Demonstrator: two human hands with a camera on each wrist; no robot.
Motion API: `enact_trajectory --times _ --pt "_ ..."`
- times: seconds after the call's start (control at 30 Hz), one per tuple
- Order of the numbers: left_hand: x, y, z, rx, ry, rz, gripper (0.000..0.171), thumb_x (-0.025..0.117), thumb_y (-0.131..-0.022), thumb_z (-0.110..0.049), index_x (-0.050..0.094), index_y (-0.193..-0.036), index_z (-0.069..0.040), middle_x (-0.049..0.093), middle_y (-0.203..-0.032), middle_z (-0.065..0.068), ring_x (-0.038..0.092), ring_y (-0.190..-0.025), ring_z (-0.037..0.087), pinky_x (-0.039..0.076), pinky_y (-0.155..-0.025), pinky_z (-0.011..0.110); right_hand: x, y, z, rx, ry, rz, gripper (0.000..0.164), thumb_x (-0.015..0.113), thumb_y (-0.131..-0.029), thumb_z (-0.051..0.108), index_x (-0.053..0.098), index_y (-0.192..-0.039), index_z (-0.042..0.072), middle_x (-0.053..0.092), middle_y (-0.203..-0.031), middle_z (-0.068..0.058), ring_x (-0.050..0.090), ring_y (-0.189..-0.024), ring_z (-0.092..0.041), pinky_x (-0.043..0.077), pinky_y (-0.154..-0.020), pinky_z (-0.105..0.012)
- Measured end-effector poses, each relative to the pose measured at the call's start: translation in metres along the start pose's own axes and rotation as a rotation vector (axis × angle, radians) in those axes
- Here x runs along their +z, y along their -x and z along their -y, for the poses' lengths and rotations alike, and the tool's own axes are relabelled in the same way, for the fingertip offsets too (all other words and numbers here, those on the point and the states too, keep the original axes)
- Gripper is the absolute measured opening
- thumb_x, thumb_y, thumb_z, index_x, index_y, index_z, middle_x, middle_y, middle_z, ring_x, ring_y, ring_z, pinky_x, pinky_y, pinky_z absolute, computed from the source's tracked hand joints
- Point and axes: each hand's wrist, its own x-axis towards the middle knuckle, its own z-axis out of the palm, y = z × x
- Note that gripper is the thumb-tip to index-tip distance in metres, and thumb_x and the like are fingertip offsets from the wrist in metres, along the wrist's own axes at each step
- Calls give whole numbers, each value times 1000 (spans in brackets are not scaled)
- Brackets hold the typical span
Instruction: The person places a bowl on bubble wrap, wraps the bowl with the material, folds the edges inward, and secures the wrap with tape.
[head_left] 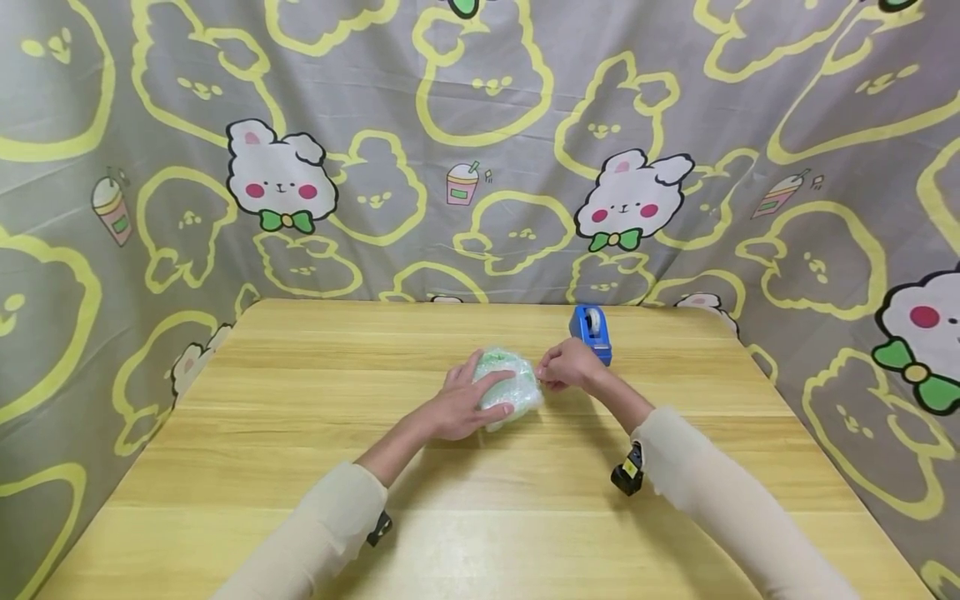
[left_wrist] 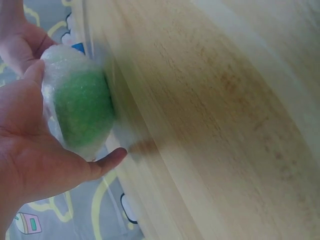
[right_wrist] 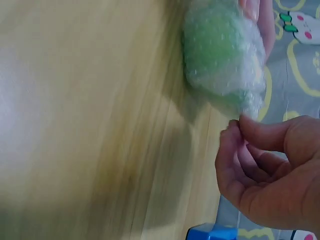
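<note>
A green object wrapped in clear bubble wrap sits at the middle of the wooden table; the layers hide what kind of object it is. My left hand holds the bundle from its left side, fingers spread over the top and side. In the left wrist view the green shows through the wrap, with the thumb along the lower side. At the bundle's right end, my right hand pinches the edge of the wrap between thumb and fingertips, as the right wrist view shows.
A blue tape dispenser with a roll in it stands just behind the right hand. Grey curtain with cartoon animals hangs around the back and sides of the wooden table. Black wrist cameras hang below both sleeves.
</note>
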Motion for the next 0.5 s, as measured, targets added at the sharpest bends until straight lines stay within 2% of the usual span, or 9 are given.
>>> enact_trajectory --times 0.1,0.23,0.3,0.37,0.5 --pt "0 1 0 -2 5 1 56 52 -104 -49 41 -155 -31 -1 -169 23 16 -150 49 27 -115 68 3 4 4 -1 -34 14 18 65 -93 2 73 -99 -13 74 -80 -16 73 -75 -22 63 -77 -43" --pt "1 1 0 -2 6 2 56 52 -104 -48 41 -155 -30 -1 -169 24 17 -149 49 28 -115 68 5 10 12 13 -33 27 24 58 -97 6 72 -100 -14 73 -78 -16 72 -72 -22 63 -77 -42" --pt "0 1 0 -2 5 1 56 51 -104 -48 40 -155 -30 -1 -169 24 16 -149 49 29 -115 68 7 13 16 9 20 20 29 58 -100 13 73 -96 -12 71 -74 -13 70 -68 -19 63 -74 -40" --pt "0 1 0 -4 5 -1 56 51 -104 -48 40 -156 -30 -1 -169 23 16 -149 49 29 -115 68 10 14 19 -10 110 -8 35 61 -101 23 75 -88 -7 68 -67 -9 65 -61 -15 61 -64 -34" --pt "-1 2 0 -6 10 -2 57 51 -104 -49 40 -156 -29 -2 -169 22 17 -149 49 29 -114 68 17 13 19 -49 265 -99 42 70 -96 33 71 -65 5 59 -51 0 53 -48 -10 43 -48 -23"
